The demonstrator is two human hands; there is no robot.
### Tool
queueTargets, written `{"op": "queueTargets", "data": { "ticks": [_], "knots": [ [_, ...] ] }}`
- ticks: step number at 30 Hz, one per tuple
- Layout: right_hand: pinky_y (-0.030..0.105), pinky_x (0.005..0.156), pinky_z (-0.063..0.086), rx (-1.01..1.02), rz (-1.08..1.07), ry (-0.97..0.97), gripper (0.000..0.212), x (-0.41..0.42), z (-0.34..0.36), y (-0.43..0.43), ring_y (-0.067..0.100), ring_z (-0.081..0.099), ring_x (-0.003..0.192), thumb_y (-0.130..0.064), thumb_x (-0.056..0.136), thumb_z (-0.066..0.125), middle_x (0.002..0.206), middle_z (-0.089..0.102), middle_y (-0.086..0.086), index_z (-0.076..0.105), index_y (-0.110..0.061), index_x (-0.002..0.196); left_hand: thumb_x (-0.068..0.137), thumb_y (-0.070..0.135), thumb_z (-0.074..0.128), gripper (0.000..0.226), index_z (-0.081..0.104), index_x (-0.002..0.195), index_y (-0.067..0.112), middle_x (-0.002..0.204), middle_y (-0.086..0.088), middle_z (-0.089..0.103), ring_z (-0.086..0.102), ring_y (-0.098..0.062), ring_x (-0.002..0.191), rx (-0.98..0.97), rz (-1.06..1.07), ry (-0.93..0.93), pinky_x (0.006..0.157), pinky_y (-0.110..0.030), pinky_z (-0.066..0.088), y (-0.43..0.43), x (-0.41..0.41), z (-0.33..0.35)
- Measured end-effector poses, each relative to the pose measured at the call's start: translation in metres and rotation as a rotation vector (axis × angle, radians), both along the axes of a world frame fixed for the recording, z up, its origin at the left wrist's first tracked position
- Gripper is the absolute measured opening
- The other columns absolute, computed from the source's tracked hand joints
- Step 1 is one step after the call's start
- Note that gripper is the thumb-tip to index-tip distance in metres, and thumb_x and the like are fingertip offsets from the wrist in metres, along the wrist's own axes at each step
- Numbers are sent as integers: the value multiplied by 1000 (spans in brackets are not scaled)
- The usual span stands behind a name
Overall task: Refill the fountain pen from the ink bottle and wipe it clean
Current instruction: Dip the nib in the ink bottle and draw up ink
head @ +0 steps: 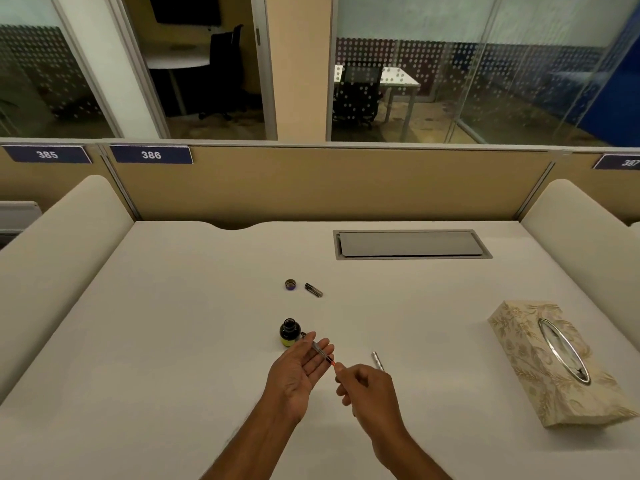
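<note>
two hands meet just in front of the open ink bottle [289,332], which stands upright on the white counter [173,341]. the left hand [298,367] comes in from below with its forearm angled up toward the bottle, palm turned up, fingers [327,345] released and nearly straight, their tips close to the bottle's right side. the fountain pen [320,351], stripped to its thin inner section, lies slantwise across those fingers, one end almost touching the bottle and the other, orange-red end pointing away to the bottle's lower right. whether the left thumb presses on it cannot be told. the right hand [367,389] reaches in from the lower right, wrist bent, knuckles up, its fingers curled and pinching that orange-red end.

right of the bottle, just beyond the right hand, a silver pen part [378,361] lies on the counter. behind the bottle sit the bottle cap [290,284], opening up, and just beside it a dark pen part [313,290]. well to the bottle's right rests a patterned tissue box [550,362], and far behind it to the right a grey cable hatch [412,244] is set into the counter.
</note>
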State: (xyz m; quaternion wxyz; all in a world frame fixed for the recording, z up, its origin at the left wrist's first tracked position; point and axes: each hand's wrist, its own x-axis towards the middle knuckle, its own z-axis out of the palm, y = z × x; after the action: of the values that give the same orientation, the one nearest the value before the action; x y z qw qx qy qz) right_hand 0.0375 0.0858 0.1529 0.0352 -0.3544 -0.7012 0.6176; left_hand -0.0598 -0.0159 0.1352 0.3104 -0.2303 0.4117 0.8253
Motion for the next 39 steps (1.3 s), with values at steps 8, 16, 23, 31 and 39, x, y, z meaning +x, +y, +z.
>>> {"op": "queueTargets", "data": {
  "ticks": [8, 16, 23, 31, 39],
  "knots": [
    [35, 71, 58, 132, 109, 26, 29, -27, -7, 16, 10, 67, 63, -34, 93, 64, 67, 73, -1, 70, -18, 69, 98, 10, 63, 28, 65, 123, -3, 114, -23, 75, 78, -27, 90, -17, 84, -22, 71, -35, 64, 10, -10, -2],
    [27, 55, 48, 355, 149, 60, 30, -48, -19, 21, 11, 57, 53, -35, 93, 63, 59, 66, -1, 63, -22, 66, 99, 12, 60, 35, 61, 128, -8, 109, -21, 76, 80, -26, 85, 77, 101, -98, 64, -33, 65, 16, -27, -17],
    [34, 60, 56, 516, 128, 91, 25, -66, -26, 8, 13, 62, 62, -35, 94, 60, 64, 65, -5, 61, -25, 72, 101, 13, 58, 31, 61, 125, -6, 98, -19, 79, 80, -26, 85, 186, 83, -157, 79, -38, 64, 9, -47, -26],
    [29, 61, 55, 683, 159, 166, 13, -80, -27, 2, 11, 62, 70, -34, 96, 59, 72, 64, -14, 61, -31, 83, 102, 10, 54, 24, 64, 116, -6, 99, -22, 79, 80, -28, 82, 304, 119, -237, 63, -36, 65, 7, -55, -30],
    [29, 61, 55, 782, 209, 211, 10, -91, -29, 0, 10, 61, 70, -27, 96, 62, 76, 64, -14, 63, -29, 85, 101, 10, 54, 26, 63, 119, -6, 103, -23, 78, 79, -29, 85, 374, 150, -274, 65, -38, 66, 3, -60, -40]
  ]
}}
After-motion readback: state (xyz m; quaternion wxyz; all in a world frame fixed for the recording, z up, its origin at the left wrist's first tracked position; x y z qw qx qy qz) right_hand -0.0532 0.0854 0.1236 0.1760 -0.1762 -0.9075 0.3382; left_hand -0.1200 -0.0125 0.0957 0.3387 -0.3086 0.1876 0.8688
